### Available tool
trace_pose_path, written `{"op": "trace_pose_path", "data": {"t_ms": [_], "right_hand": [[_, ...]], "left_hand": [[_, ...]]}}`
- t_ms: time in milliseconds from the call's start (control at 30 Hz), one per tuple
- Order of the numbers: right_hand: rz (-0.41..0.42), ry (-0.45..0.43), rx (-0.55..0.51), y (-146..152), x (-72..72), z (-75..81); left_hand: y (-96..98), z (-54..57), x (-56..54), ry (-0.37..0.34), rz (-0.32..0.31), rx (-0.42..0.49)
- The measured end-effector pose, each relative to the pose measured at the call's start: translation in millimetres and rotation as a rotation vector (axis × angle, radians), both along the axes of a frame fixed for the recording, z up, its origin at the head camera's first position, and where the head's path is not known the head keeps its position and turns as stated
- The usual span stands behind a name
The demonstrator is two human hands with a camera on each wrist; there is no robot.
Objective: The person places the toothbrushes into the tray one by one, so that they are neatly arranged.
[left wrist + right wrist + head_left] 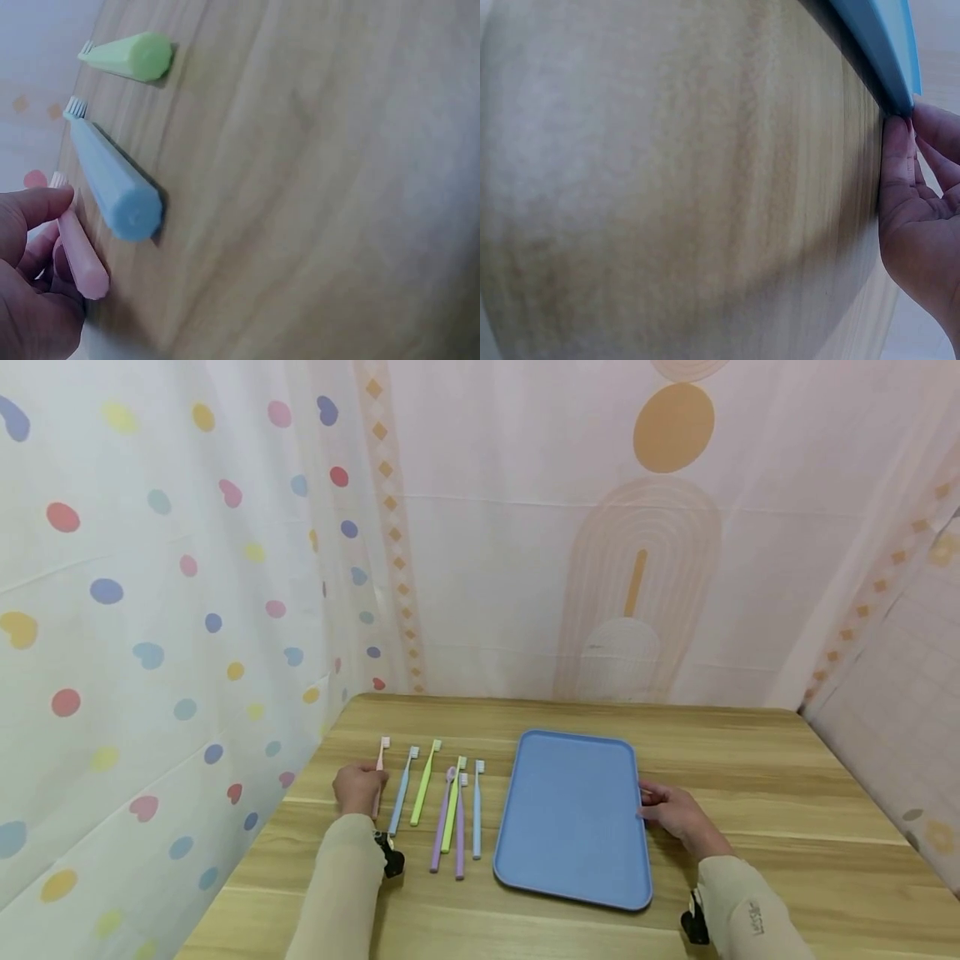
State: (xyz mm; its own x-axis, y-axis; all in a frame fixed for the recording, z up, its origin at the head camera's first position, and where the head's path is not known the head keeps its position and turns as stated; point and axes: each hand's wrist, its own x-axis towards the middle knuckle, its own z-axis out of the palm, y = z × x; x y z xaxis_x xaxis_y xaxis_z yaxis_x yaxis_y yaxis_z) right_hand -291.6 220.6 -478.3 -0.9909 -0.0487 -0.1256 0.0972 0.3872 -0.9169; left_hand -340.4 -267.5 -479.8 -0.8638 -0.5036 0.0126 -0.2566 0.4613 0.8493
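At the left end of the row, my left hand (358,789) pinches a pink toothbrush (81,259) between thumb and fingers. Its white bristles point away from me. Right beside it lie a blue toothbrush (402,795) and a green toothbrush (424,785). My right hand (675,814) grips the right rim of a blue rectangular tray (573,818), thumb on top and fingertips at the underside of the edge. In the right wrist view the tray's corner edge (881,52) shows at the fingertips. Nothing lies on the tray.
Closer to the tray lie two purple toothbrushes (460,835), another green toothbrush (452,818) and another blue toothbrush (477,814). The green one and the purple ones lie close together. Patterned curtains (480,568) hang behind and left of the wooden table (720,735).
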Motion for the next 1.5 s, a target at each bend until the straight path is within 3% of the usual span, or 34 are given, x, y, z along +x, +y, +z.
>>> {"op": "trace_pose_path", "data": {"t_ms": [267,467,633,800,1000,1267,1500], "right_hand": [[-0.012,0.001,0.0,-2.0,-0.4,-3.3],[-0.025,-0.013,0.017,-4.5,0.4,-3.2],[-0.022,-0.008,0.0,-4.7,0.0,-3.0],[-0.022,0.002,-0.017,-4.6,-0.2,-2.8],[-0.012,0.024,-0.028,-5.1,-1.0,-2.2],[-0.028,0.025,-0.028,-2.9,-2.7,-2.1],[-0.028,0.031,-0.042,-5.0,-2.2,-2.5]], "left_hand": [[-5.5,1.5,0.2,-0.068,0.019,-0.028],[-12.2,3.2,-1.9,-0.027,0.036,-0.051],[-15.4,12.0,-7.9,0.033,0.033,0.069],[-10.8,26.5,-15.3,0.033,-0.021,0.222],[8.5,42.5,-22.5,0.083,-0.083,0.365],[54.5,66.3,-26.0,0.11,-0.172,0.49],[92.0,66.7,-33.2,0.112,-0.188,0.592]]}}
